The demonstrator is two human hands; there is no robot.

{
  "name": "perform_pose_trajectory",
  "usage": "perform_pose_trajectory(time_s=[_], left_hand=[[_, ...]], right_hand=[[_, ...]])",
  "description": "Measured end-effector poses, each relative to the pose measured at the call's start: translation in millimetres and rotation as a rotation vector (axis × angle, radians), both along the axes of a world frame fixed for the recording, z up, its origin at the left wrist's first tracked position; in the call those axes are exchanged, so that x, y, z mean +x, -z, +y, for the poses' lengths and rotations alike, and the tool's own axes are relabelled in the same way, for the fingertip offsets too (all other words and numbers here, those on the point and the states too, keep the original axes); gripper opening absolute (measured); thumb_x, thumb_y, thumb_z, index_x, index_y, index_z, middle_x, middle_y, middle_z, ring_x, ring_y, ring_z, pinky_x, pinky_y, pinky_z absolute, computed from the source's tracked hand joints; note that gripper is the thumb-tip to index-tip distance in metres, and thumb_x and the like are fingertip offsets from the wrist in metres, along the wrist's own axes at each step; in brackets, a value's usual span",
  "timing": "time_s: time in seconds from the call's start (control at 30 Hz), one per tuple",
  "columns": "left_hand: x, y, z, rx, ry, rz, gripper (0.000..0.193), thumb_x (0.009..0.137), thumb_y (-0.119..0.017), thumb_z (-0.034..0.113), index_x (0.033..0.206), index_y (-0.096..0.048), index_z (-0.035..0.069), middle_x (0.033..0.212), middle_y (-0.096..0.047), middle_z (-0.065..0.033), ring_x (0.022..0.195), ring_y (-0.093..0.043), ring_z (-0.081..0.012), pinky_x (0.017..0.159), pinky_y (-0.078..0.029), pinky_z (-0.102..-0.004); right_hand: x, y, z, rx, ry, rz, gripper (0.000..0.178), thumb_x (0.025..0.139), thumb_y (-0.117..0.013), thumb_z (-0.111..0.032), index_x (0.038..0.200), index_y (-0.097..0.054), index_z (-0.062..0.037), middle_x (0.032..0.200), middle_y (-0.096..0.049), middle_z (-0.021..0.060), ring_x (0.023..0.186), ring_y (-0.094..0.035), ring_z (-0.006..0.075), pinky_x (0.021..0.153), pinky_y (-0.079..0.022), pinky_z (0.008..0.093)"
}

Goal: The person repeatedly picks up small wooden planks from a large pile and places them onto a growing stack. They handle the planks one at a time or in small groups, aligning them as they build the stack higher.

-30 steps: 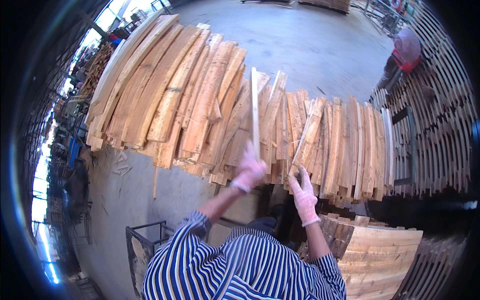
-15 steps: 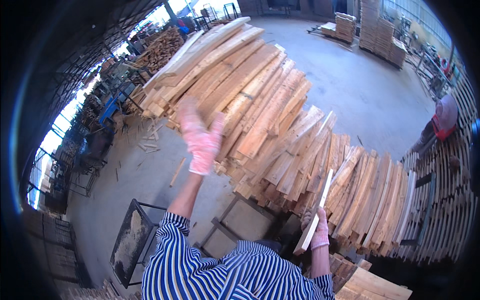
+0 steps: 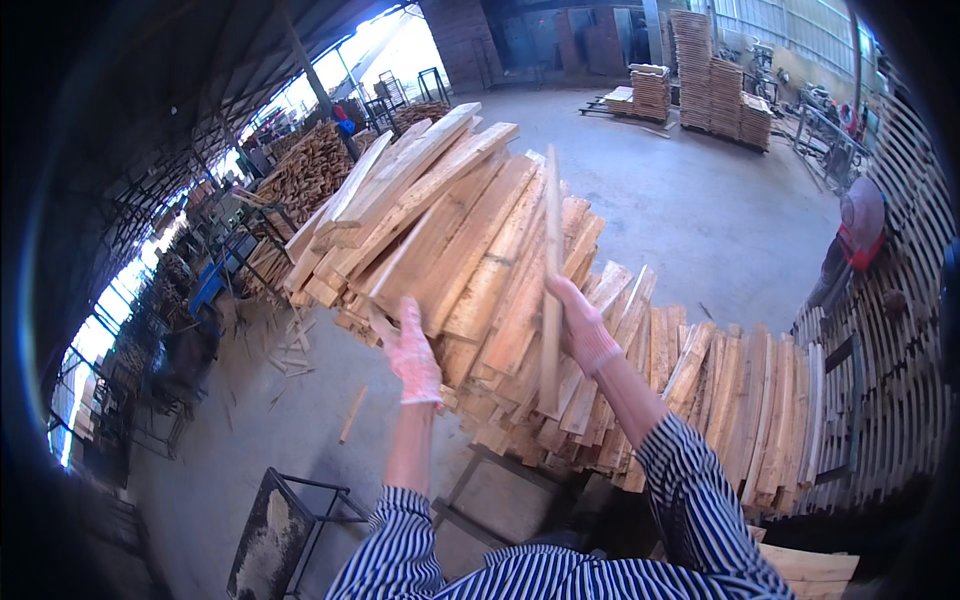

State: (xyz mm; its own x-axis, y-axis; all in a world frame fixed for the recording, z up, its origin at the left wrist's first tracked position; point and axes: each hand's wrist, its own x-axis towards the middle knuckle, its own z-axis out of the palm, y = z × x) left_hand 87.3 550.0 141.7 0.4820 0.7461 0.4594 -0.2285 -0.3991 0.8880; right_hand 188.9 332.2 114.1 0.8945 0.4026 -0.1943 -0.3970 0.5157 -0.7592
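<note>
My right hand (image 3: 583,328), in a pale pink work glove, grips a narrow wooden slat (image 3: 551,350) near its middle. The slat points away from me, raised over the stacked boards. My left hand (image 3: 414,362), gloved the same way, is closed on the near end of a wide board (image 3: 432,246) at the left of the pile. That board is tilted, with its pale left edge turned up. Beneath and around both hands lies a long pile of boards (image 3: 490,292), laid side by side in uneven layers.
More boards (image 3: 765,400) continue in a row to the right, beside a slatted rack (image 3: 890,400). A person (image 3: 852,240) is at the far right. A black metal stand (image 3: 270,545) stands at lower left. Wood scraps (image 3: 292,345) lie on the floor; tall stacks (image 3: 712,85) stand far back.
My left hand has come down and nearer, closing on a board's end. My right hand has carried the slat up and leftward from the lower right, over the pile. The view has shifted.
</note>
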Motion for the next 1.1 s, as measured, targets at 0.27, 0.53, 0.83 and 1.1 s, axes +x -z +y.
perform_pose_trajectory(time_s=[0.27,0.53,0.83,1.1], left_hand=[[-58.0,46.0,-54.2,0.663,0.442,0.309,0.055,0.097,-0.069,0.043,0.136,-0.058,0.006,0.121,-0.061,-0.0163,0.118,-0.058,-0.0225,0.099,-0.048,-0.0372],[100.0,-102.5,7.0,1.492,-0.095,0.599,0.083,0.085,-0.076,0.043,0.153,-0.042,0.009,0.149,-0.052,-0.0200,0.140,-0.048,-0.0341,0.114,-0.041,-0.0433],[151.0,-97.5,-33.5,0.691,0.760,1.098,0.086,0.084,-0.067,0.062,0.140,-0.055,-0.001,0.133,-0.062,-0.0280,0.123,-0.062,-0.0330,0.103,-0.049,-0.0406],[82.0,3.4,-57.9,0.047,0.693,0.843,0.084,0.090,-0.071,0.057,0.147,-0.049,0.000,0.144,-0.056,-0.0224,0.133,-0.056,-0.0321,0.110,-0.046,-0.0438]], right_hand=[[71.9,27.8,35.4,-0.116,-0.076,-0.082,0.099,0.091,-0.073,-0.050,0.162,-0.018,-0.0077,0.157,-0.042,0.0184,0.141,-0.044,0.0296,0.114,-0.038,0.0434],[75.9,32.1,1.0,-0.294,-0.053,-0.071,0.128,0.080,-0.083,-0.053,0.165,0.003,-0.0100,0.162,-0.033,0.0209,0.143,-0.041,0.0314,0.113,-0.038,0.0441],[64.9,29.1,-23.1,-0.317,-0.128,-0.083,0.122,0.081,-0.080,-0.058,0.165,-0.007,-0.0072,0.166,-0.025,0.0225,0.152,-0.027,0.0341,0.122,-0.024,0.0473],[3.4,22.6,-43.0,-0.325,-0.078,0.026,0.128,0.080,-0.089,-0.028,0.164,0.005,-0.0059,0.166,-0.024,0.0240,0.151,-0.031,0.0325,0.126,-0.024,0.0418]])
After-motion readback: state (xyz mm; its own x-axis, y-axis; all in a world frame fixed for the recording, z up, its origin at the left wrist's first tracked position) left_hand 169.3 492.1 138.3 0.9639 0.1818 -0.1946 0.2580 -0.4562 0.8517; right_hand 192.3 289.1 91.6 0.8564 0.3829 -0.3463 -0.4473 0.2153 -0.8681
